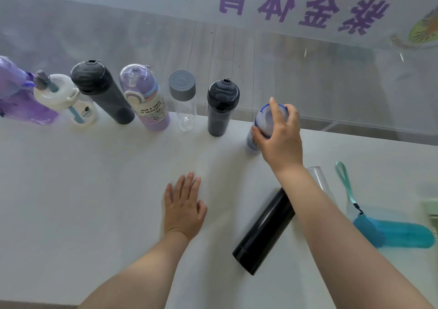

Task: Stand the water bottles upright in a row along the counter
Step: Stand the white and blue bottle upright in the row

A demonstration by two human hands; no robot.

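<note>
Several bottles stand upright in a row along the far edge of the white counter [94, 190]: a purple one [21, 100], a white one [68, 102], a dark grey one [104, 93], a lilac printed one [148, 102], a clear one with a grey cap [183, 97] and another dark grey one [221, 109]. At the row's right end my right hand [280, 135] grips the top of an upright pale blue-lidded bottle [252, 140]. My left hand [183, 206] rests flat on the counter, holding nothing. A black bottle [263, 233] lies on its side near my right forearm.
A teal bottle [398, 235] with a mint strap [346, 183] lies on its side at the right. A clear bottle [318, 176] lies partly hidden behind my right forearm. A glass pane with purple lettering rises right behind the row.
</note>
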